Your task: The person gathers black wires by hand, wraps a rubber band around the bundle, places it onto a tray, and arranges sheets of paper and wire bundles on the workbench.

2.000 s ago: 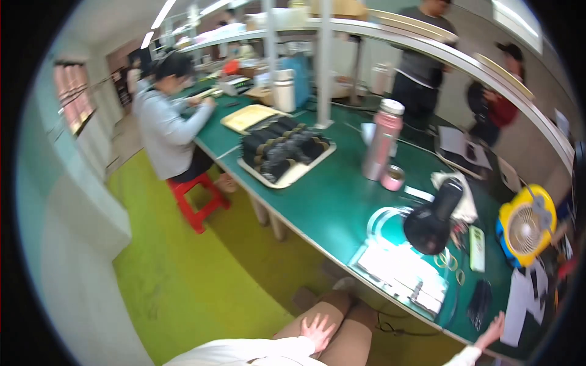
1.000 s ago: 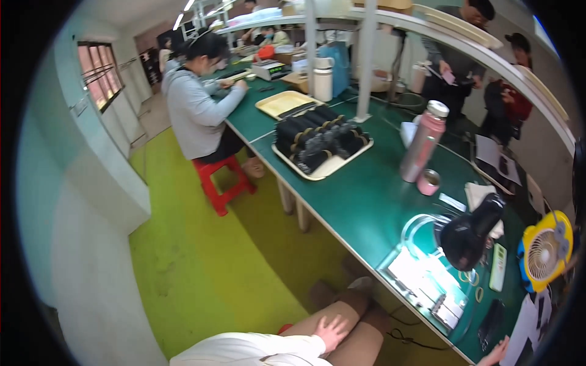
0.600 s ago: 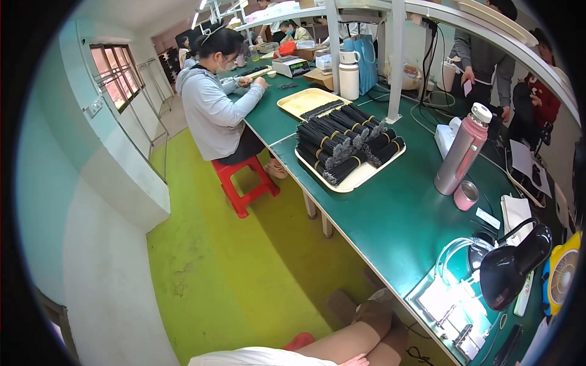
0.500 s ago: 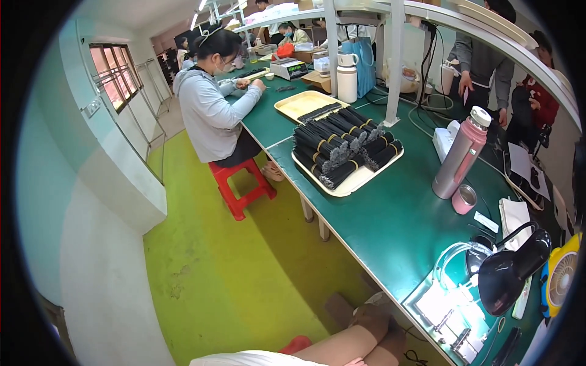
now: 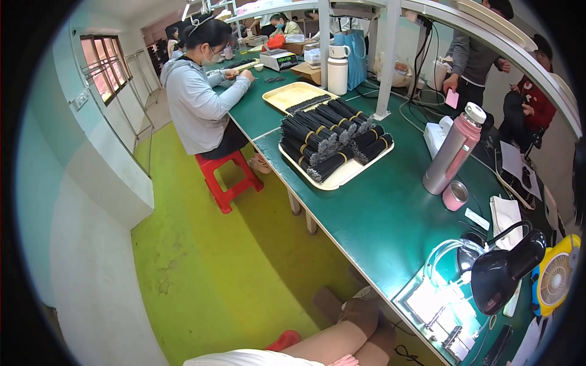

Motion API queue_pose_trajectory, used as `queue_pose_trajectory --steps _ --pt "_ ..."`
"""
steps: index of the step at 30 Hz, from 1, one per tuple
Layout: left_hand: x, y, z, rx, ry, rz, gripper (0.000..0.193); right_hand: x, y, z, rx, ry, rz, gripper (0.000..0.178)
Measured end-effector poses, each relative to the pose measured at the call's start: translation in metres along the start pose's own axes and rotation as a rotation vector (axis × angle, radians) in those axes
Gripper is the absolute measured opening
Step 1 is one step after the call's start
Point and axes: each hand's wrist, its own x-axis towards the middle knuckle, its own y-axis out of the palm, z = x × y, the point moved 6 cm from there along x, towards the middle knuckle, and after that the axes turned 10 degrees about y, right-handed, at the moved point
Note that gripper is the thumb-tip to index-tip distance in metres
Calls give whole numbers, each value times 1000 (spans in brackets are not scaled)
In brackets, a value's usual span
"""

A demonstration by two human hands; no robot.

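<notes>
Lit work plate (image 5: 436, 305) sits at the near edge of the green surface (image 5: 378, 213), under the black lamp (image 5: 503, 280), lower right of view. It has slid toward the corner over the last two seconds because the head has swung left and up. The cream tray (image 5: 342, 177) of banded black bundles (image 5: 323, 134) is now mid-frame, with the pink flask (image 5: 452, 152) to its right. Left hand (image 5: 347, 360) shows only as fingertips at the bottom edge, lying on the thigh (image 5: 329, 341), well apart from the plate; can't tell whether that grip is closed or slack. Right hand was at the surface's edge two seconds ago and is now out of frame, so grip unknown. Neither hand touches anything on the surface. A seated co-worker (image 5: 198, 104) on a red stool (image 5: 229, 177) works further along.
</notes>
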Motion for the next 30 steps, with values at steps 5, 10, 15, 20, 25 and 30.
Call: queue_pose_trajectory --steps 5,10,15,20,25,30 --pt "-2 -1 4 -9 -4 15 11 7 -7 -8 33 22 -18 19" --pt "-7 4 5 20 44 -90 13 5 -2 -2 7 9 -38 19" --pt "-2 4 5 -16 39 -24 19 -4 -2 5 -16 21 -27 19" --pt "-4 6 4 -7 47 -30 23 -4 -1 7 10 -5 0 19" --pt "-8 14 9 2 78 -105 24 -1 -3 0 9 36 -36 20" --pt "-7 5 3 47 94 -88 26 -6 -6 5 -50 -87 -143 20"
